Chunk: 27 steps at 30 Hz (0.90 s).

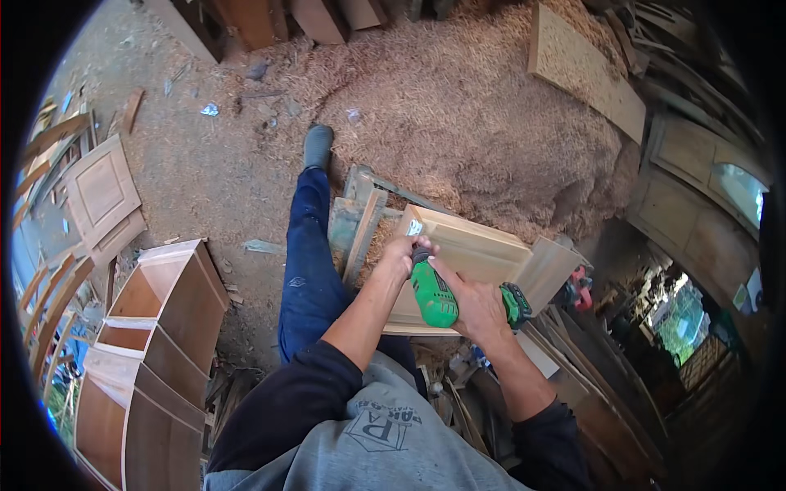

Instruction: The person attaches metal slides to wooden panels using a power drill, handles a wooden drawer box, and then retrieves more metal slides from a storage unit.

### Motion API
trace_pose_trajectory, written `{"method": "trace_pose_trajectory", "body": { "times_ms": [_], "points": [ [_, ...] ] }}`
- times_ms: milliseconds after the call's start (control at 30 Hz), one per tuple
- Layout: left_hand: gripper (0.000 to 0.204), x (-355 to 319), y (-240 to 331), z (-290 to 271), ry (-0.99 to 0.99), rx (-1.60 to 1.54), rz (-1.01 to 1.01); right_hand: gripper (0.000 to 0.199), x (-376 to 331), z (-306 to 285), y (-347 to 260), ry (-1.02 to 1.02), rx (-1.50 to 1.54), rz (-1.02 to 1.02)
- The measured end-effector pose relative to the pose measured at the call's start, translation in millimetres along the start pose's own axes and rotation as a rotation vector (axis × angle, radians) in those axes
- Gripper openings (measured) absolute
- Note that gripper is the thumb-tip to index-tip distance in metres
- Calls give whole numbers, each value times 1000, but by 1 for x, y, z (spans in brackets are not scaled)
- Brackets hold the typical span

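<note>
My right hand is wrapped round the handle of a green cordless drill. Its black chuck points away from me, at the left end of a pale wooden cabinet piece. Close against the chuck, my left hand has its fingers bent and pinched together; what they hold is hidden. Just beyond those fingers, a small shiny metal fitting sits on the wood's corner. The drill's tip cannot be seen.
Worn boards lie beside my outstretched leg. An open wooden cabinet frame stands at left, near a panelled door. Wood shavings are heaped ahead. A red tool and stacked planks are at right.
</note>
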<state>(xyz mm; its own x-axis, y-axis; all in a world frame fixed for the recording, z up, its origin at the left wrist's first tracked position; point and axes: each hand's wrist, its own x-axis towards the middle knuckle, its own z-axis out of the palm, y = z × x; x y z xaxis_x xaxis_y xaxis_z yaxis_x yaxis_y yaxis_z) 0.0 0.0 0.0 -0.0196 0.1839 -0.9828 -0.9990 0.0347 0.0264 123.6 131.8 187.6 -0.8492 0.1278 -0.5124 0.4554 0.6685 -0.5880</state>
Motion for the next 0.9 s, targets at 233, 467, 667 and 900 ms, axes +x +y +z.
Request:
{"method": "trace_pose_trajectory", "body": {
  "times_ms": [233,467,667,900],
  "points": [
    [19,-61,-149,56,52,-296,-418,76,-111,-45,-3,-280,-159,299],
    [21,-103,-142,55,-98,-177,-434,76,-114,-43,-2,-282,-169,315],
    [19,-146,-145,53,-135,-72,-438,76,-111,-46,-3,-310,-145,314],
    [18,-133,-151,53,-101,-60,-473,72,-116,-37,3,-282,-193,289]
  ]
}}
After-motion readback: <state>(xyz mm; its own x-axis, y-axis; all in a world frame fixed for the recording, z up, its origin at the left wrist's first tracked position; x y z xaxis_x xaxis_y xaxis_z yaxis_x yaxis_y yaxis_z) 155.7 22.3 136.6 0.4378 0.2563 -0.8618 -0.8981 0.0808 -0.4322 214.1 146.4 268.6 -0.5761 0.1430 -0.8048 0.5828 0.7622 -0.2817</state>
